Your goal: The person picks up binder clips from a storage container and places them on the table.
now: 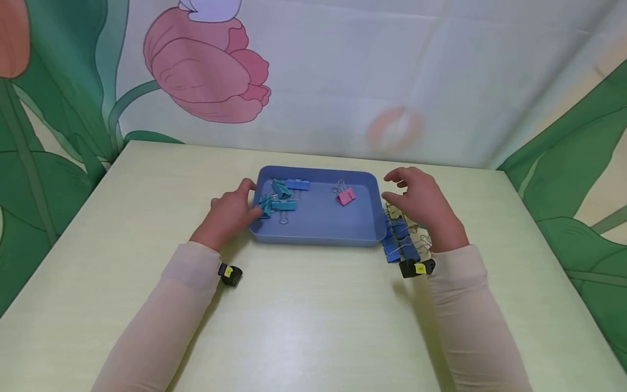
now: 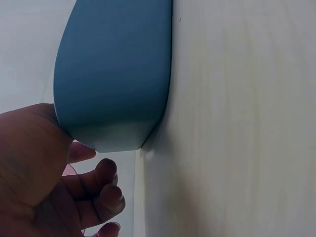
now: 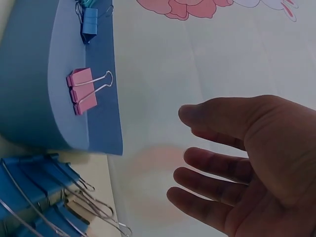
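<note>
A shallow blue tray (image 1: 318, 240) lies on the table. My left hand (image 1: 229, 213) holds its left rim, the thumb over the edge and the other fingers outside the wall. Teal binder clips (image 1: 283, 205) and a blue binder clip (image 1: 297, 184) are at the tray's left, with a pink binder clip (image 1: 345, 196) toward its right. My right hand (image 1: 422, 197) hovers beyond the tray's right end, fingers loosely bent and apart, holding nothing. Under it lie several blue binder clips (image 1: 392, 247) and yellow binder clips (image 1: 393, 211), partly hidden by the hand and wrist.
The pale table (image 1: 303, 321) extends around the tray on all sides. A printed curtain (image 1: 333, 81) with flowers and leaves hangs just behind the table's far edge. Wire handles of the outer clips (image 3: 98, 212) stick out beside the tray's right end.
</note>
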Motion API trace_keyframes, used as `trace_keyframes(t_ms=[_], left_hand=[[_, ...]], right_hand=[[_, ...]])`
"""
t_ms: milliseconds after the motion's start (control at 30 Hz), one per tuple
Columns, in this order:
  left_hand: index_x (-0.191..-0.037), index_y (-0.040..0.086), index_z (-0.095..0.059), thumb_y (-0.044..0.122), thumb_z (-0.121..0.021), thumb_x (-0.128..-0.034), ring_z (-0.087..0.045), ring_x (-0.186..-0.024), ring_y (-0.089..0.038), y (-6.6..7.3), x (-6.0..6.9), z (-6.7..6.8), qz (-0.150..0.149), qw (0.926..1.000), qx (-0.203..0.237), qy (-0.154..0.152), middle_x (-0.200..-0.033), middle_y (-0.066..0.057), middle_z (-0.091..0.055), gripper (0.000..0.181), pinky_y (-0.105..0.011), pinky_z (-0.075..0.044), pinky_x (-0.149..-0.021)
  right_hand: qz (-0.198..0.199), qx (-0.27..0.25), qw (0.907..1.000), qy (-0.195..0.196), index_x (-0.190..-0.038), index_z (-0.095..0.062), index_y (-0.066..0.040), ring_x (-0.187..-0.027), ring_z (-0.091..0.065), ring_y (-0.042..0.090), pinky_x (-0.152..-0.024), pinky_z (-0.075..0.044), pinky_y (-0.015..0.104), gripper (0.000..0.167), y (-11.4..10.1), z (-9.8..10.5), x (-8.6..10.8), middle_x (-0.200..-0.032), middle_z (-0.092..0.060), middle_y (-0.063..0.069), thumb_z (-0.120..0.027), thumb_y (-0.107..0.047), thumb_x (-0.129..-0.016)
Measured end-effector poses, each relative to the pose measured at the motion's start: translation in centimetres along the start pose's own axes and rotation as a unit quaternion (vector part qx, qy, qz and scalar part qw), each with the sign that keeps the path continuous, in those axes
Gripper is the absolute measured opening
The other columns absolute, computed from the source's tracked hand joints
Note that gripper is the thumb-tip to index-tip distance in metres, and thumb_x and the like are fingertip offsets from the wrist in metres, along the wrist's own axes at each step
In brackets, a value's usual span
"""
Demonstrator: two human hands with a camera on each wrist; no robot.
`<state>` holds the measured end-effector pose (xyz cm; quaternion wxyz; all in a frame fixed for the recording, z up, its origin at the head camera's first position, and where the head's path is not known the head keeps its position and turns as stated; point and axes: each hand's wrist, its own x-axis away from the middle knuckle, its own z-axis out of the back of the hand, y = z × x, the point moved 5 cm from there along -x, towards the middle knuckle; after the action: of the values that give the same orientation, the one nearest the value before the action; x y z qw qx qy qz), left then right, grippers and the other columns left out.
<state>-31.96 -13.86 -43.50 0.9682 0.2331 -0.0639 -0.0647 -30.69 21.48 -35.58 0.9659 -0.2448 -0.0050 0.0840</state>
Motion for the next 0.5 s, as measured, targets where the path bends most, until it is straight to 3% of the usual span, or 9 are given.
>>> trace_keyframes(t_ms=[500], left_hand=[[-0.138, 0.011, -0.032, 0.026, -0.052, -0.0927, -0.053, -0.071, -0.028, 0.0, 0.1, 0.0, 0.007, 0.9999, 0.009, -0.003, -0.063, -0.007, -0.052, 0.051, -0.053, -0.034, -0.091]], right_hand=[[0.035, -0.027, 0.9989, -0.015, -0.126, -0.060, -0.008, -0.119, -0.055, 0.030, -0.095, -0.049, 0.046, 0.038, -2.0, -2.5, -2.6, -0.128, -0.058, 0.011, -0.066, -0.021, -0.090]])
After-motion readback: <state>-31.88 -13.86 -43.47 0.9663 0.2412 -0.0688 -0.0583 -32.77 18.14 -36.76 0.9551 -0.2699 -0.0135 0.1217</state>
